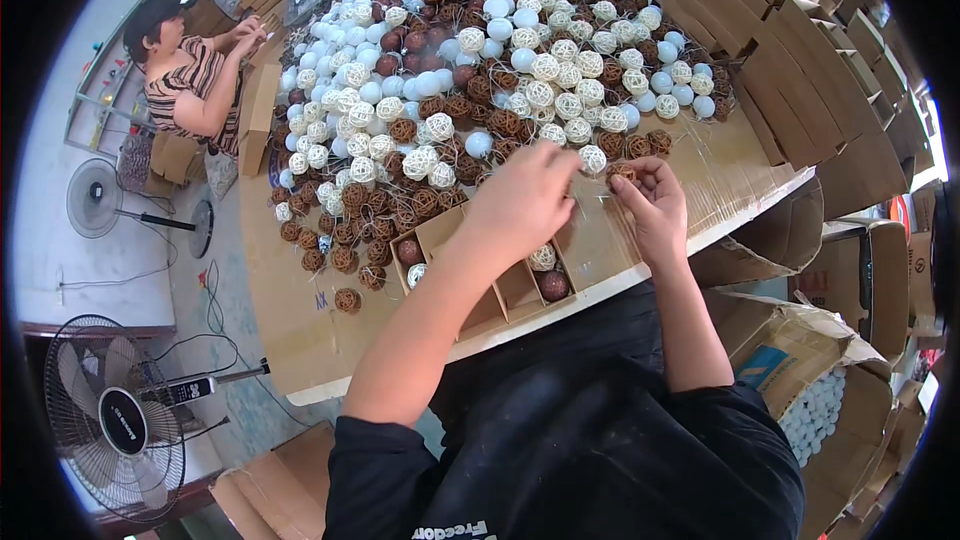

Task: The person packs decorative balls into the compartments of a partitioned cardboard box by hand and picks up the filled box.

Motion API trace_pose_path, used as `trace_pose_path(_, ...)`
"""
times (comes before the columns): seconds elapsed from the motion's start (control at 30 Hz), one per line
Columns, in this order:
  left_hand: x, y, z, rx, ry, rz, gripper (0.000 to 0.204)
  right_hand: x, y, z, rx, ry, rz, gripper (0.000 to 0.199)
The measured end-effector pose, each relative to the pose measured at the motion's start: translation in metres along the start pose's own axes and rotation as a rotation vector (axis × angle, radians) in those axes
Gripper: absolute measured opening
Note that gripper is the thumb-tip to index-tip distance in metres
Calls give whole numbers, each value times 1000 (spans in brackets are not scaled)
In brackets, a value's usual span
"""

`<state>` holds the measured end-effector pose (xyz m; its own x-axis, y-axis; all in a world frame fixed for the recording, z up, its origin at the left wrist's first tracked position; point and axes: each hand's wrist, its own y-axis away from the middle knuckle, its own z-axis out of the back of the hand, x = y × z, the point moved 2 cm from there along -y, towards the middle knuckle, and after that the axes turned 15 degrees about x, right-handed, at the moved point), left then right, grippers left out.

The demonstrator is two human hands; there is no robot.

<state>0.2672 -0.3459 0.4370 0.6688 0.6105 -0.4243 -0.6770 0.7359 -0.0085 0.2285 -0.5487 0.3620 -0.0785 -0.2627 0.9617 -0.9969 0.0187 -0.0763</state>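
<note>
My right hand pinches a brown wicker ball between thumb and fingers, over the cardboard-covered table. To its left my left hand is closed, with its fingertips close to a cream wicker ball. What those fingers hold, if anything, I cannot make out. Below my left hand and forearm lies a shallow cardboard box with dividers, partly hidden by the arm. In its compartments sit a dark red ball, a cream ball, another dark red ball and a white wicker ball.
A large heap of brown, cream, white and dark red balls covers the table beyond my hands. Stacked cardboard boxes stand at right, with a carton of small white balls below. Fans and a co-worker are at left.
</note>
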Motion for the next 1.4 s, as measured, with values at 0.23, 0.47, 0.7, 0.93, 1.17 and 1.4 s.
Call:
trace_pose_path(0.23,16,130,25,-388,677,253,53,19,-7,-34,178,397,143,43)
trace_pose_path(0.47,5,219,-3,-515,636,413,47,35,-20,-67,395,914,513,39)
trace_pose_path(0.7,0,249,-20,-546,689,425,48,20,-22,-80,732,942,411,38)
trace_pose_path(0.93,1,245,-21,-609,910,395,49,14,-21,-80,701,891,219,39)
trace_pose_path(1.17,2,242,-23,-584,1015,337,48,4,-23,-66,619,935,316,33)
trace_pose_path(1.4,0,248,-4,-550,956,385,40,11,-33,-60,687,1047,298,25)
